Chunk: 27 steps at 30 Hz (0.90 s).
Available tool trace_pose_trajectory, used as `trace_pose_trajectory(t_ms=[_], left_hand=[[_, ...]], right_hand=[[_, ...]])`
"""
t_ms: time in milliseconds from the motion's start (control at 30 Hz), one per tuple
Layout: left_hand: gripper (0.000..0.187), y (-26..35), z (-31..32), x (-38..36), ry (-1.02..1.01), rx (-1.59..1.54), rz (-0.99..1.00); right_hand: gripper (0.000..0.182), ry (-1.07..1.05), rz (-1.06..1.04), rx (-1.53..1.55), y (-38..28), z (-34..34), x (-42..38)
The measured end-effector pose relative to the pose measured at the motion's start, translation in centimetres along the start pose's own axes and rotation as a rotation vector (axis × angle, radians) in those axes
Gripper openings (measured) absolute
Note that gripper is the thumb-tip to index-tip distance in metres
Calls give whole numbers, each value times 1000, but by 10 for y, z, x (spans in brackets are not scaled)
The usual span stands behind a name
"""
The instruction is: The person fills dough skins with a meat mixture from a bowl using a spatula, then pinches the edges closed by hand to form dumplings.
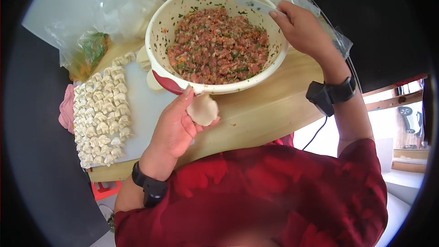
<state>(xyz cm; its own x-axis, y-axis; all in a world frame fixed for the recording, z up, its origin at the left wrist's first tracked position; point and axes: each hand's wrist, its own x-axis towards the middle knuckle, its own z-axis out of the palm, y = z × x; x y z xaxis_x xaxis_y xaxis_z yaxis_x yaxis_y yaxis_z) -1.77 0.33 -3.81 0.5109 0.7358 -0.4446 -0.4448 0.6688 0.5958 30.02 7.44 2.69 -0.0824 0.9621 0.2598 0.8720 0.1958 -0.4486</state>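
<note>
A round dumpling wrapper [202,110] lies across the fingers of my left hand [173,126], pinched at its edge by the thumb, just below the bowl's near rim. My right hand [302,27] grips a flat, pale translucent spatula [254,4] at the right rim of the large white bowl [277,57]. The blade reaches in over the bowl's inner wall. Inside the bowl is a minced meat filling [219,45] with green and orange bits. Red handles mark the bowl's sides.
Rows of folded dumplings [103,114] cover the left part of a light board [145,110]. Loose wrappers [154,81] stick out beside the bowl. Plastic bags [116,11] lie behind, one with greens [93,48]. A pink cloth [66,109] hangs at the table's left edge.
</note>
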Motion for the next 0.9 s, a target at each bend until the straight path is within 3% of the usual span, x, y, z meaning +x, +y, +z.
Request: trace_pose_trajectory(t_ms=[100,267,333,367,400,467,733,833,900], left_hand=[[40,9,-4,-1,91,36,104],[34,22,-8,2,117,202,217],[31,24,-10,5,126,297,263],[29,24,-8,5,146,301,267],[29,25,-8,5,140,305,273],[29,25,-5,3,184,369,246],[29,17,-31,21,116,427,274],[26,35,-21,54,54,433,260],[25,45,-13,70,48,407,242]], right_hand=[[58,130,186,-116,28,11,8],[56,90,322,76,54,26,20],[50,-153,538,517,52,26,22],[39,-103,532,695,56,35,20],[39,-94,526,695,64,45,19],[34,121,229,630,82,57,19],[30,267,141,683,68,59,-2],[28,383,-3,599,90,42,36],[28,372,48,576,101,42,45]])
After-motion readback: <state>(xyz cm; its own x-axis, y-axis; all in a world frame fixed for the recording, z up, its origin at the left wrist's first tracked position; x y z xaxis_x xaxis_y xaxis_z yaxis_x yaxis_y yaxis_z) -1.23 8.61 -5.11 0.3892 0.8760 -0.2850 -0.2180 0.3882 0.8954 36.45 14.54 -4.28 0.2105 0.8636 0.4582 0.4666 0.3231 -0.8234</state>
